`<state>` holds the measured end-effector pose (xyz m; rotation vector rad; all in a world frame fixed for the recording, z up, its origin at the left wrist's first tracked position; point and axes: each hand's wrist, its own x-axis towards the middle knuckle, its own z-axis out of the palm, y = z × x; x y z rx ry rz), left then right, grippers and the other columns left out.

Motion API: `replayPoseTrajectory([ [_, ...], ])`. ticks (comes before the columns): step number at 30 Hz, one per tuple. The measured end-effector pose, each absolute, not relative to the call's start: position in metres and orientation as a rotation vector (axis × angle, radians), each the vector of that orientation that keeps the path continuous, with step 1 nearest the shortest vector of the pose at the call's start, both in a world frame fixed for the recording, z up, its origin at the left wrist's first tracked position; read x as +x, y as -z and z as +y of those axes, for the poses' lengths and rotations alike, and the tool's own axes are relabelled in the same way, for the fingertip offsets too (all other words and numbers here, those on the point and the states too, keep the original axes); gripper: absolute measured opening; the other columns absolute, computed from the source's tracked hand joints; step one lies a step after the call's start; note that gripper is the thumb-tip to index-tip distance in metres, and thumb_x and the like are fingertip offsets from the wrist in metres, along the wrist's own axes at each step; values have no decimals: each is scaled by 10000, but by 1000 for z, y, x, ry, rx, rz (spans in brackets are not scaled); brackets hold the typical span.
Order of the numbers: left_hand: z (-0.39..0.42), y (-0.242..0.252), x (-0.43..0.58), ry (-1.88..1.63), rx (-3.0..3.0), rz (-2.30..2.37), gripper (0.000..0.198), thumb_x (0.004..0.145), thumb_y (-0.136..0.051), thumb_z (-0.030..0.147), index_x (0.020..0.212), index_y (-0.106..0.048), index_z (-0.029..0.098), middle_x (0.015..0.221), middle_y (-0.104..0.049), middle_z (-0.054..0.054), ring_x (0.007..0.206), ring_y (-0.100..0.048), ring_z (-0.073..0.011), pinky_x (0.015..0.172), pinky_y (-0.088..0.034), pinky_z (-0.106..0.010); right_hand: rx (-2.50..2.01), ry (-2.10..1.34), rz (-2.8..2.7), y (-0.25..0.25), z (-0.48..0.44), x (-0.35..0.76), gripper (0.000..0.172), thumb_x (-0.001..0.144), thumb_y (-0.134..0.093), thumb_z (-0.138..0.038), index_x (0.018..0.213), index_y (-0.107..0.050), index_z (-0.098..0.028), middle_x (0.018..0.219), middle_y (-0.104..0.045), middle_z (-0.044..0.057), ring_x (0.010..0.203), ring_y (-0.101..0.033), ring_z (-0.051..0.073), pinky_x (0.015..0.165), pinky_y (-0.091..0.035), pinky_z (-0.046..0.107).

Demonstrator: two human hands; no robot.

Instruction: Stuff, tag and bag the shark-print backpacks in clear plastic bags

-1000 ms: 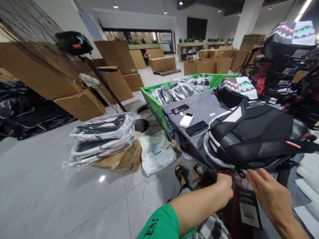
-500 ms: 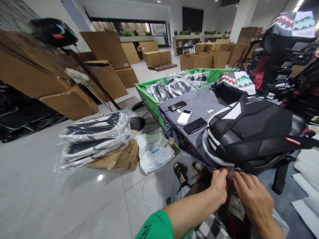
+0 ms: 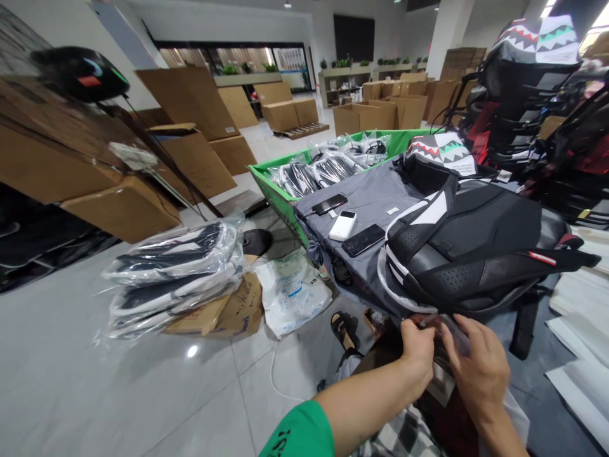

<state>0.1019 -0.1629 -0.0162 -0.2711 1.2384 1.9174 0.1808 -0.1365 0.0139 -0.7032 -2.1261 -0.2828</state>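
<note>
A black backpack (image 3: 471, 247) with white trim lies on its front on a grey-covered table (image 3: 375, 197). Just below its near edge, my left hand (image 3: 417, 346) and my right hand (image 3: 478, 365) come together. Both pinch a small clear plastic sleeve with a hang tag (image 3: 445, 381) in it. The fingers of both hands are closed on it. A second backpack with a shark-teeth pattern (image 3: 440, 155) stands behind the first.
Two phones (image 3: 362, 240) and a white power bank (image 3: 343, 225) lie on the table. A green bin (image 3: 276, 184) holds bagged items. Bagged packs (image 3: 176, 266) are stacked on the floor at left, among cardboard boxes (image 3: 118, 209). More backpacks (image 3: 528, 82) hang at right.
My right hand has moved left to meet my left hand below the backpack, and both have closed on the plastic-sleeved tag. The view has shifted slightly.
</note>
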Motion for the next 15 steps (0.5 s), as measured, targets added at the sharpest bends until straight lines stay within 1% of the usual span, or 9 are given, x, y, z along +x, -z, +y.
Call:
replayPoseTrajectory([
  [2, -163, 15, 100, -1960, -243, 1300, 243, 513, -754, 101, 696, -616, 183, 696, -653, 4, 688, -604, -153, 732, -505, -296, -769, 437, -2102, -8, -132, 174, 157, 1018, -576, -307, 979, -638, -169, 832, -656, 73, 764, -585, 213, 687, -412, 334],
  [3, -165, 14, 99, -1967, -213, 1316, 229, 505, -756, 104, 671, -617, 180, 670, -635, 15, 671, -587, -143, 720, -499, -285, -763, 489, -2106, -6, -130, 171, 153, 1023, -567, -293, 933, -625, -184, 804, -640, 57, 742, -570, 202, 673, -390, 327],
  [5, -169, 10, 94, -1957, -119, 1330, 182, 496, -769, 137, 610, -630, 170, 614, -613, 22, 631, -555, -131, 679, -486, -269, -727, 531, -2122, -3, -127, 169, 171, 1028, -553, -248, 866, -584, -202, 795, -626, 45, 737, -553, 187, 681, -372, 320],
  [8, -177, 1, 87, -1944, 48, 1356, 139, 528, -791, 240, 570, -689, 155, 598, -652, -12, 618, -553, -141, 641, -482, -269, -675, 560, -2176, -4, -126, 170, 211, 1026, -531, -212, 815, -525, -218, 797, -619, 46, 741, -531, 189, 691, -358, 322],
  [10, -180, -7, 84, -1933, 98, 1377, 143, 532, -791, 273, 560, -719, 151, 606, -675, -30, 621, -555, -143, 632, -478, -265, -657, 559, -2218, -7, -129, 172, 187, 1016, -512, -202, 829, -513, -219, 814, -617, 57, 756, -524, 201, 699, -358, 328],
  [13, -181, -19, 84, -1881, 121, 1329, 142, 532, -786, 278, 556, -739, 146, 578, -667, -31, 583, -533, -127, 578, -437, -244, -662, 491, -2320, -12, -137, 174, 73, 965, -500, -237, 941, -544, -184, 912, -629, 118, 841, -539, 250, 720, -372, 357],
  [15, -183, -27, 86, -1858, 131, 1270, 164, 552, -789, 299, 561, -744, 141, 572, -666, -36, 569, -533, -125, 556, -420, -239, -698, 462, -2370, -15, -141, 174, 121, 916, -526, -263, 980, -554, -164, 959, -633, 148, 877, -542, 277, 723, -372, 375],
])
